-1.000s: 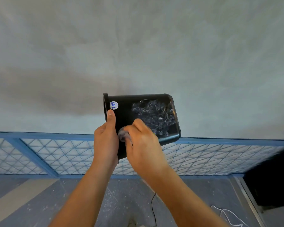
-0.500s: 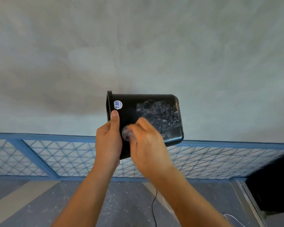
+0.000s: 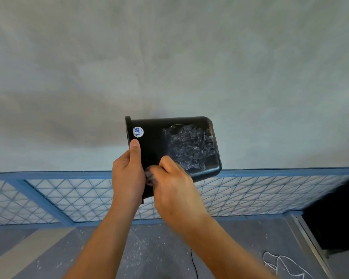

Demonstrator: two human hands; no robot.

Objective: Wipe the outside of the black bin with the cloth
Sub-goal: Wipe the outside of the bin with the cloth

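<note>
Black bin (image 3: 153, 141) held up in the air at chest height in front of a pale wall, tipped on its side — rim to the left, base to the right. Rigid plastic by the look, probably light, since carried by one hand. Smooth glossy sides, likely slippery once damp. Round price sticker (image 3: 138, 132) near the rim, reading 7.85. Whitish smeared patch (image 3: 189, 148) over the right half of the facing side — dirt or suds, cannot tell which.

Best hold judged to be at the rim end: lip gives a stop against sliding, leaves the wall free for wiping.

Left hand (image 3: 128, 178) closed round the bin's rim end, thumb flat up the facing side just below the sticker, other fingers hidden behind. Firm clamp, not a pinch.

Right hand (image 3: 175, 190) curled shut around the cloth (image 3: 149, 177) — only a small grey wad showing between the two hands, pressed to the lower part of the facing side, beside the left thumb. Slight blur on this hand.

Smeared patch not yet cleared; other sides hidden from view.
</note>
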